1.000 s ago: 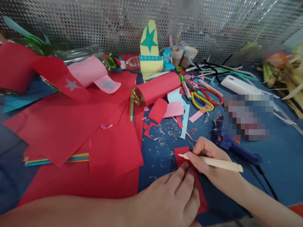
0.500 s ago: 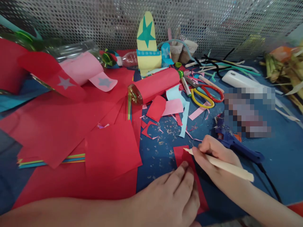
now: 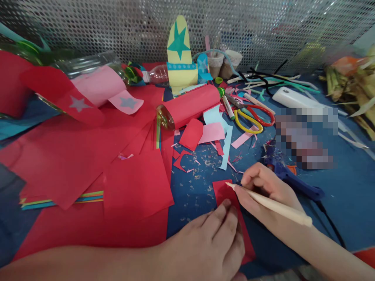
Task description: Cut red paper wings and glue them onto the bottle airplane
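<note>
A strip of red paper [image 3: 222,191] lies on the blue table in front of me. My left hand [image 3: 215,236] rests across it, fingers stretched out and holding it down. In my right hand [image 3: 265,191] is a cream-coloured marker pen [image 3: 275,205], gripped between thumb and fingers. Its tip touches the strip's far end. Just beyond my right hand lies a blue glue gun [image 3: 295,181], its black cord running toward me. Scissors [image 3: 249,121] with yellow and red handles sit farther back, beside a small marker with a green end [image 3: 228,108].
Red sheets [image 3: 134,187] overlap on the left. A red-wrapped bottle [image 3: 190,105] lies mid-table among paper scraps [image 3: 224,136]. Behind it stands a yellow paper rocket shape [image 3: 178,47] with a green star. A perforated metal panel [image 3: 131,31] borders the back. Dried husks [image 3: 351,86] lie far right.
The pen tip has shifted slightly at the strip's far end, and the pen's angle differs a little. My left hand keeps its place on the strip. The whole view has drifted slightly.
</note>
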`<control>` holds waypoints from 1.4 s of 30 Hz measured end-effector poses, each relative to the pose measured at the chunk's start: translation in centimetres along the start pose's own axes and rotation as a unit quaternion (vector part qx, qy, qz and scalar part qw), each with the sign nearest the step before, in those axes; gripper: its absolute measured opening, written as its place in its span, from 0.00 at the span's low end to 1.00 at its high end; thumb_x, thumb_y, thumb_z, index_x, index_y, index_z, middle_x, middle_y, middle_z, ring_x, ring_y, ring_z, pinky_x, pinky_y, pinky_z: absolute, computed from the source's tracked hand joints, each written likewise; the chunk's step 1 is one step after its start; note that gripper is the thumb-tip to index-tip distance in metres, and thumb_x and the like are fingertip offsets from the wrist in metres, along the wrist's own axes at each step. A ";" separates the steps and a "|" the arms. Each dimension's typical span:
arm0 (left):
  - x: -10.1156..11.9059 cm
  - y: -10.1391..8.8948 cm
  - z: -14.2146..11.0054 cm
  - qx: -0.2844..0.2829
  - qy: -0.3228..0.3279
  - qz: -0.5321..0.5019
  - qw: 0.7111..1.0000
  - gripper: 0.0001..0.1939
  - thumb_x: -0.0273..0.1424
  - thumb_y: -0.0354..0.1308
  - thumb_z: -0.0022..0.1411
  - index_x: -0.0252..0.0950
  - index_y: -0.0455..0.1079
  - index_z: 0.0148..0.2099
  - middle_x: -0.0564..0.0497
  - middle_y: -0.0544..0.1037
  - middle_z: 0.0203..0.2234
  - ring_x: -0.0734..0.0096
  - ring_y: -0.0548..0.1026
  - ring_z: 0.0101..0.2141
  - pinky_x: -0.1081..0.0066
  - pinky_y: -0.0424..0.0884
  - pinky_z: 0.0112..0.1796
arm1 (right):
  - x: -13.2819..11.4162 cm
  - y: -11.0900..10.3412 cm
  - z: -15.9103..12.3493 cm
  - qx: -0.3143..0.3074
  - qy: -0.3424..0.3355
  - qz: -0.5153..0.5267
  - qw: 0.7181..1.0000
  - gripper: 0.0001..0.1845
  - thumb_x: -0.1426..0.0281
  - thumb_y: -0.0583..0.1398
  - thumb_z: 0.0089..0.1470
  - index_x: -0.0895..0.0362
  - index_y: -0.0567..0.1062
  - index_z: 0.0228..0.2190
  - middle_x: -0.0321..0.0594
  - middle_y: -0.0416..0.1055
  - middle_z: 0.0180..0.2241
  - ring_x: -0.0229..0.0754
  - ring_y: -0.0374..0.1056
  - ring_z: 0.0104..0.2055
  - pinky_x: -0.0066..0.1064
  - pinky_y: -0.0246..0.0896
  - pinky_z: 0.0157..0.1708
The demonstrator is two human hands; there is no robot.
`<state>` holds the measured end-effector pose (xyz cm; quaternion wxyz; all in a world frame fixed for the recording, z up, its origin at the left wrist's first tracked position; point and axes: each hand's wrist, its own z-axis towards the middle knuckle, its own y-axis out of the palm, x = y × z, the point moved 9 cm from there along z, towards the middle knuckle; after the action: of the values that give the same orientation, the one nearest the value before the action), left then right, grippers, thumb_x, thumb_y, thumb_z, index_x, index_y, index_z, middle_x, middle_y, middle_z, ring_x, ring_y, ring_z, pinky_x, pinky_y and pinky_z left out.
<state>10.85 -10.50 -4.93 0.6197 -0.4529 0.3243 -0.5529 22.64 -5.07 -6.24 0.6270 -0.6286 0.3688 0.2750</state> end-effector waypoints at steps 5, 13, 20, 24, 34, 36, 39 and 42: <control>-0.1 -0.2 0.1 0.004 -0.008 0.003 1.000 0.20 0.39 0.44 0.68 0.30 0.69 0.48 0.41 0.76 0.46 0.57 0.72 0.49 0.66 0.67 0.48 | -0.3 0.1 0.0 -0.007 -0.027 -0.048 0.998 0.12 0.70 0.57 0.53 0.52 0.59 0.22 0.28 0.58 0.18 0.33 0.56 0.18 0.24 0.53 0.17; 0.0 -0.2 0.2 -0.005 0.008 0.004 1.000 0.21 0.41 0.45 0.67 0.29 0.68 0.48 0.38 0.75 0.48 0.56 0.71 0.51 0.66 0.67 0.48 | -0.2 0.4 -0.3 -0.043 -0.051 0.005 0.998 0.14 0.74 0.55 0.52 0.52 0.55 0.21 0.27 0.52 0.19 0.33 0.50 0.19 0.25 0.48 0.17; -0.2 -0.4 0.2 0.015 -0.017 0.002 1.000 0.19 0.39 0.44 0.67 0.30 0.68 0.47 0.41 0.76 0.46 0.57 0.72 0.49 0.66 0.67 0.48 | 0.2 1.2 -0.2 -0.070 -0.017 0.029 0.997 0.11 0.67 0.57 0.57 0.52 0.62 0.25 0.28 0.60 0.22 0.33 0.57 0.22 0.23 0.55 0.20; -0.3 -0.3 0.2 0.010 -0.025 0.001 1.000 0.19 0.40 0.44 0.67 0.31 0.69 0.47 0.43 0.76 0.46 0.58 0.71 0.49 0.67 0.68 0.46 | 0.1 1.8 -0.3 -0.086 -0.027 0.008 0.996 0.10 0.67 0.58 0.58 0.52 0.64 0.26 0.29 0.63 0.23 0.33 0.60 0.24 0.23 0.57 0.22; -0.3 -0.4 0.1 0.022 -0.023 0.001 0.999 0.19 0.39 0.43 0.68 0.32 0.69 0.46 0.44 0.76 0.45 0.59 0.72 0.49 0.69 0.69 0.45 | -0.1 1.8 -0.5 -0.096 -0.059 -0.002 0.994 0.09 0.67 0.57 0.58 0.52 0.64 0.26 0.29 0.65 0.24 0.34 0.62 0.25 0.24 0.59 0.25; -0.2 -0.4 0.1 0.018 -0.023 0.003 1.000 0.19 0.40 0.43 0.68 0.32 0.69 0.47 0.45 0.76 0.46 0.59 0.72 0.48 0.69 0.70 0.45 | 0.1 1.7 -0.4 -0.088 -0.053 -0.012 0.995 0.09 0.67 0.57 0.58 0.52 0.65 0.27 0.29 0.66 0.25 0.34 0.63 0.26 0.24 0.60 0.26; -0.2 -0.3 0.0 0.012 -0.028 0.002 1.000 0.19 0.40 0.43 0.68 0.33 0.69 0.46 0.45 0.76 0.46 0.59 0.72 0.48 0.68 0.69 0.46 | 0.0 1.6 -0.4 -0.080 -0.057 -0.021 0.995 0.08 0.67 0.56 0.59 0.52 0.65 0.27 0.28 0.66 0.26 0.33 0.64 0.28 0.24 0.60 0.28; -0.3 -0.3 0.1 0.009 -0.029 0.000 1.000 0.19 0.39 0.44 0.68 0.33 0.69 0.47 0.45 0.76 0.46 0.59 0.72 0.49 0.67 0.68 0.48 | -0.5 1.6 -0.4 -0.075 -0.070 -0.036 0.994 0.08 0.68 0.56 0.60 0.52 0.64 0.27 0.28 0.64 0.25 0.32 0.62 0.26 0.23 0.59 0.27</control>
<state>10.76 -10.18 -4.70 0.6327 -0.4629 0.3011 -0.5429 21.02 -5.33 -6.75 0.6120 -0.6659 0.2791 0.3227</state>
